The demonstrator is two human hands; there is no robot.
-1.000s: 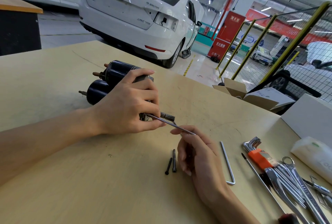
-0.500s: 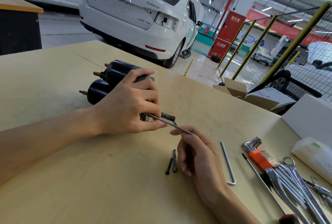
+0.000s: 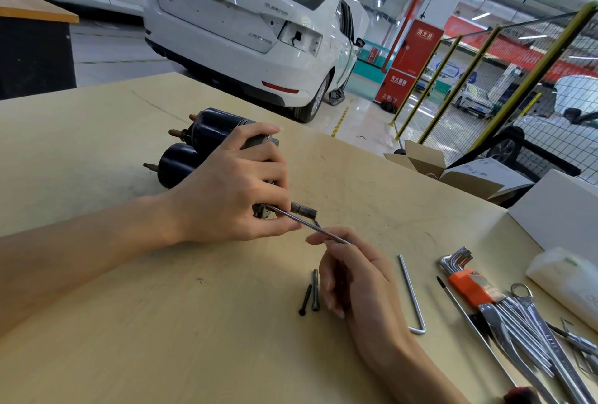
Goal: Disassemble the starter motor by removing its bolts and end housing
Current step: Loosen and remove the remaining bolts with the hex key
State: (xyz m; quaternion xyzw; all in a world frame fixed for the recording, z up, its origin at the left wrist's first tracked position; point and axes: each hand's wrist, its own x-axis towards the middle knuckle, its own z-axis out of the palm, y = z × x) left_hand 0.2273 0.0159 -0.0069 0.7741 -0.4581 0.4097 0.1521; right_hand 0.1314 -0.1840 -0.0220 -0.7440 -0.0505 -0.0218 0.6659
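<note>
While the starter motor (image 3: pixel 207 148) lies on the bench (image 3: pixel 129 322) under the left hand (image 3: pixel 226 190), whose fingers curl round its end | right hand (image 3: pixel 352 277) pinches a long thin rod (image 3: pixel 310 225) reaching into the motor | two black bolts (image 3: pixel 310 292) beside right hand | bent key (image 3: pixel 412 297), wrenches (image 3: pixel 517 316) to the right
</note>
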